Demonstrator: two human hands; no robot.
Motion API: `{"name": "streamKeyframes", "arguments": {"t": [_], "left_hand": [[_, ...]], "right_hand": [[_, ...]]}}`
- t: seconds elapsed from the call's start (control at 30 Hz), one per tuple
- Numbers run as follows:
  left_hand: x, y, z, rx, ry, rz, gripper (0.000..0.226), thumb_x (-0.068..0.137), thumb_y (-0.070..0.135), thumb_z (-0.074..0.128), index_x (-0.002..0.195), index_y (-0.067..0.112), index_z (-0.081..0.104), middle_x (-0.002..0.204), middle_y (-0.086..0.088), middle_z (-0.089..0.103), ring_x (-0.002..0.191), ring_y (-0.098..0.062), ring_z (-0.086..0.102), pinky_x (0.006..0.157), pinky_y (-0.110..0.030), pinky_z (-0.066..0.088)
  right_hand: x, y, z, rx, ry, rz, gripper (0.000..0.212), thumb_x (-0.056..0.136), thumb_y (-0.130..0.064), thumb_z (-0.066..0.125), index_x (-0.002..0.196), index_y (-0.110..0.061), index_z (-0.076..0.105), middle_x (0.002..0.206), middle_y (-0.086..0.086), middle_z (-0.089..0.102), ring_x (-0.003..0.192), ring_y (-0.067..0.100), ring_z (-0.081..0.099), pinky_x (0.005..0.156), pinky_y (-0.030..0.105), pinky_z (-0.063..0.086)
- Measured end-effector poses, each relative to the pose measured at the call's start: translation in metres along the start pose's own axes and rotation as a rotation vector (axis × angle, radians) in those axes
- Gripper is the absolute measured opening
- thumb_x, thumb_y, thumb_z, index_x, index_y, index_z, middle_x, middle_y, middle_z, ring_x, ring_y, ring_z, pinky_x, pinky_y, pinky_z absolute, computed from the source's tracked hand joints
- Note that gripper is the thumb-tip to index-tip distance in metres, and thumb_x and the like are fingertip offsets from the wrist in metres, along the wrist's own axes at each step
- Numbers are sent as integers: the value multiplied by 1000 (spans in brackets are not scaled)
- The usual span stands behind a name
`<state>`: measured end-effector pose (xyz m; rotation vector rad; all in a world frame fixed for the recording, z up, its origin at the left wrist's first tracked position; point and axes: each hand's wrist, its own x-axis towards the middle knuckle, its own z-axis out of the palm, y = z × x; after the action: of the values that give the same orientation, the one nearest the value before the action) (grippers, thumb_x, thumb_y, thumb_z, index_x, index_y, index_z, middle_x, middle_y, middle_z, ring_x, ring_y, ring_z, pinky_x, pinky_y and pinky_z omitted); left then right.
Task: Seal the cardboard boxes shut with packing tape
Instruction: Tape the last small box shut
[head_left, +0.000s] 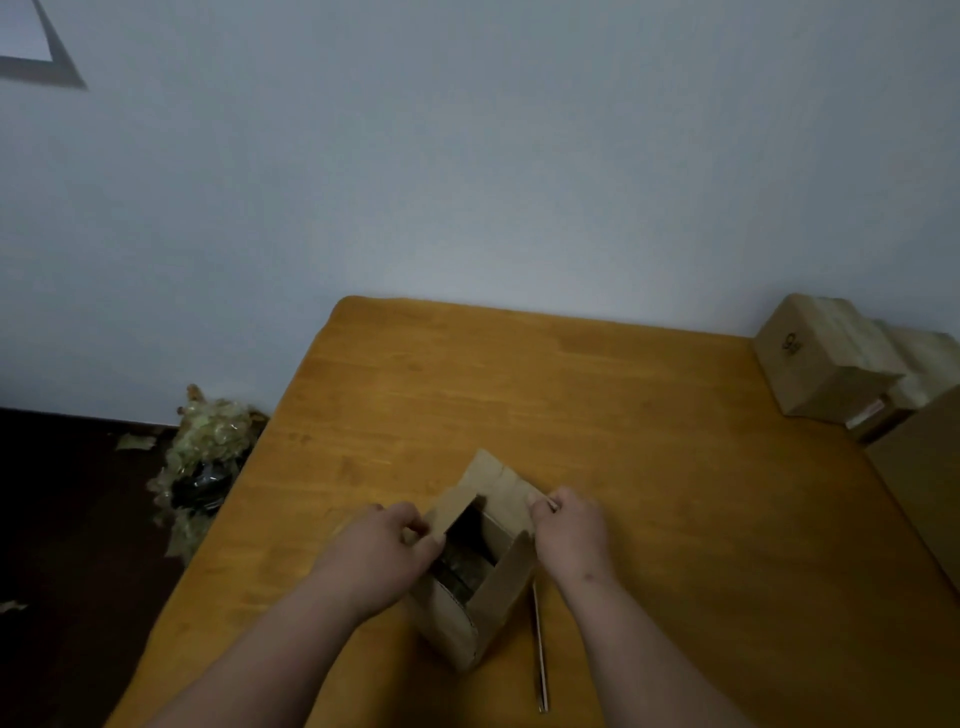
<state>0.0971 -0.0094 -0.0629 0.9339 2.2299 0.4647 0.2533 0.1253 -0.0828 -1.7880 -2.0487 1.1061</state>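
Two hands are on a small open cardboard box (470, 587) sitting at about 6 o'clock on the wooden tabletop (597, 415). Left hand (387, 545) pinches the box's left flap, right hand (569, 525) pinches the far flap, so both are gripping cardboard. Box is still unsealed and you can see something dark inside, can't make out what. Thin stick-like thing (540, 654) lies just right of the box. Taped-up boxes (831, 358) are stacked at 3 o'clock, and a pile of crumpled tape scraps (208, 457) sits on the floor at 9 o'clock.
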Motion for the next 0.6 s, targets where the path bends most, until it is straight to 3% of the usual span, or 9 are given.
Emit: {"name": "streamKeyframes", "arguments": {"t": [0.13, 0.23, 0.3, 0.4, 0.5, 0.6], "left_hand": [[-2, -7, 7, -154, -55, -66, 29, 80, 45, 73, 100, 26, 63, 91, 4, 61, 73, -11, 58, 66, -33, 53], [-2, -3, 5, 56, -45, -98, 64, 64, 57, 80, 114, 31, 50, 105, 8, 41, 88, -10, 49, 67, -24, 44], [-1, 1, 3, 196, -42, -74, 77, 61, 59, 81, 122, 32, 42, 111, 6, 35, 98, -16, 46, 78, -29, 48], [2, 7, 5, 217, -85, -26, 72, 63, 51, 82, 118, 32, 39, 114, 4, 35, 102, -21, 48, 78, -31, 52], [5, 6, 6, 191, -100, 55, 61, 67, 52, 78, 109, 35, 38, 108, 7, 39, 96, -18, 52, 70, -28, 50], [9, -2, 1, 173, -133, 130, 54, 71, 54, 75, 106, 37, 37, 104, 11, 42, 90, -11, 51, 64, -23, 43]], "right_hand": [[2, 6, 2, -110, 49, -61, 34, 99, -42, 47, 69, -26, 43, 85, -1, 49, 65, 11, 45, 47, 25, 25], [2, 5, 5, -95, 25, -77, 29, 100, -43, 44, 75, -28, 46, 89, -3, 48, 68, 11, 49, 48, 26, 30], [2, 4, 9, -65, -10, -82, 22, 100, -42, 45, 83, -28, 48, 97, -4, 48, 71, 9, 50, 49, 25, 34], [-1, 0, 12, 30, -38, -85, 12, 98, -39, 52, 105, -29, 52, 111, -4, 44, 77, 7, 51, 55, 23, 44], [-2, -6, 11, 122, -36, -54, 29, 95, -31, 59, 122, -27, 50, 117, -3, 43, 88, 14, 58, 70, 32, 57], [-6, -6, 11, 125, -45, -61, 38, 92, -27, 64, 126, -26, 48, 119, -4, 42, 87, 8, 51, 64, 20, 48]]}}
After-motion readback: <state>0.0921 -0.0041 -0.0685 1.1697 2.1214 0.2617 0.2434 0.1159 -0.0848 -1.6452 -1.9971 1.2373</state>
